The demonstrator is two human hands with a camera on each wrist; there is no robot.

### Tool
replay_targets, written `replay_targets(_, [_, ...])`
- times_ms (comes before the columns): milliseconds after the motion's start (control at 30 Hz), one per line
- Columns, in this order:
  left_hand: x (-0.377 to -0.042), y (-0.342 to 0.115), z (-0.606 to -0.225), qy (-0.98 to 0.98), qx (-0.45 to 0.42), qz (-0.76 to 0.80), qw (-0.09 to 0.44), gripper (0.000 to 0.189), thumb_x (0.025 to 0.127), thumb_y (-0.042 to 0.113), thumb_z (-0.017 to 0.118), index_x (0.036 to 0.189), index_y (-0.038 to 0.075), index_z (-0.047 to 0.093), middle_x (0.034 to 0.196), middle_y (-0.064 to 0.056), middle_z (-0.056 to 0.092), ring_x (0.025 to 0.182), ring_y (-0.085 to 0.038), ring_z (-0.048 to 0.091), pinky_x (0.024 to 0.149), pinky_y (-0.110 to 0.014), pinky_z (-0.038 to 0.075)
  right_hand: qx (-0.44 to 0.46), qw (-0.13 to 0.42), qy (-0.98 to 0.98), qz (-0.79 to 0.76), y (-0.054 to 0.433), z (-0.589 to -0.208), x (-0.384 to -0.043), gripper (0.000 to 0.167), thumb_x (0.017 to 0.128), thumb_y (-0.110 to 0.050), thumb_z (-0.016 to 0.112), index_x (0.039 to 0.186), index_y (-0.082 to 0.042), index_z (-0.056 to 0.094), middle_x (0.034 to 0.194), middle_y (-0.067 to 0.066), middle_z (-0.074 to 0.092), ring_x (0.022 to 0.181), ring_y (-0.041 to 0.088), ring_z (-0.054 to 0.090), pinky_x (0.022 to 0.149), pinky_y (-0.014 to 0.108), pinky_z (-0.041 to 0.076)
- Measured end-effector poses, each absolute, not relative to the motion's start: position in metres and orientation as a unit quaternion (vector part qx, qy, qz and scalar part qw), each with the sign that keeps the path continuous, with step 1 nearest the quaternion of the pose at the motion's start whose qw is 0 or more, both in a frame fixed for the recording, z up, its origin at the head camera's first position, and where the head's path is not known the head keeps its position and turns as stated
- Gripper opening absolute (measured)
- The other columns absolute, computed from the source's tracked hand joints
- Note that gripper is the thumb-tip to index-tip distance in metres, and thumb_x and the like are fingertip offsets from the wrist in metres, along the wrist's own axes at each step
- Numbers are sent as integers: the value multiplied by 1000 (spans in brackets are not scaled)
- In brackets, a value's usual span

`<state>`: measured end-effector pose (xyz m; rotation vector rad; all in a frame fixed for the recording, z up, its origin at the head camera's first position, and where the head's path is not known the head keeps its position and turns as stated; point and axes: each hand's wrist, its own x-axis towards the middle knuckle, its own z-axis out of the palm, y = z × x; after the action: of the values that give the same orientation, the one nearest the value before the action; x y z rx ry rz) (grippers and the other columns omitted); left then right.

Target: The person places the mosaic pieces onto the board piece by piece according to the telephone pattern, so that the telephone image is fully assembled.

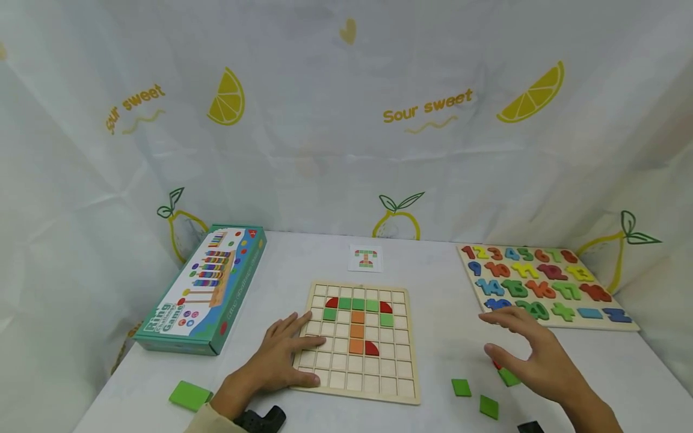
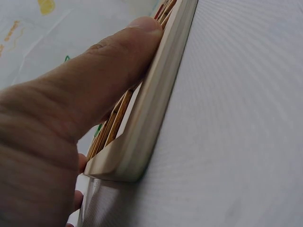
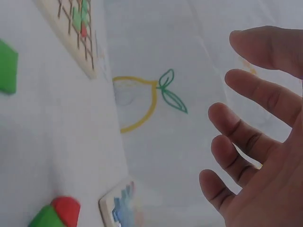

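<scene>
A wooden grid board (image 1: 388, 383) lies in the middle of the table, holding several green square tiles (image 1: 358, 304), a column of three orange tiles (image 1: 357, 331) and three red quarter-round tiles (image 1: 371, 348). My left hand (image 1: 278, 355) rests with spread fingers on the board's left side; in the left wrist view the thumb (image 2: 125, 54) lies on its rim. My right hand (image 1: 536, 361) is held above loose green tiles (image 1: 461, 388) at the right, thumb and fingers apart. Nothing is between its fingers in the right wrist view. It partly covers a red piece (image 1: 496, 364).
A pattern card (image 1: 365, 260) lies behind the board. At the left stands a ring game box (image 1: 206, 288), with green tiles (image 1: 190, 396) nearer the front. A number puzzle (image 1: 595, 326) lies at the back right. A printed curtain (image 1: 303, 162) hangs behind the table.
</scene>
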<state>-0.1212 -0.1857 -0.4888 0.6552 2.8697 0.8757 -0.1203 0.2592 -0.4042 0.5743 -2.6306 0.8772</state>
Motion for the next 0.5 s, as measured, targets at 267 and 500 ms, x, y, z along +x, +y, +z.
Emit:
replay_targets(267, [-121,-186,-488,936,213,278,35,77,68,70,71,133,31,61,157,-5,23,143,-36,12,108,-58,7,131,89,-944,290,289,-434,-125,45,81,-21,79,122,-8,65,112,9,62,93,26,51,73,40,49])
replay_targets(500, [-121,-185,-488,938,210,274,39,77,68,71,71,133,31,61,157,-5,23,143,-35,11,108,-57,7,99,56,-950,291,304,-457,-130,48,85,-31,75,124,-5,62,105,9,62,93,26,51,74,40,47])
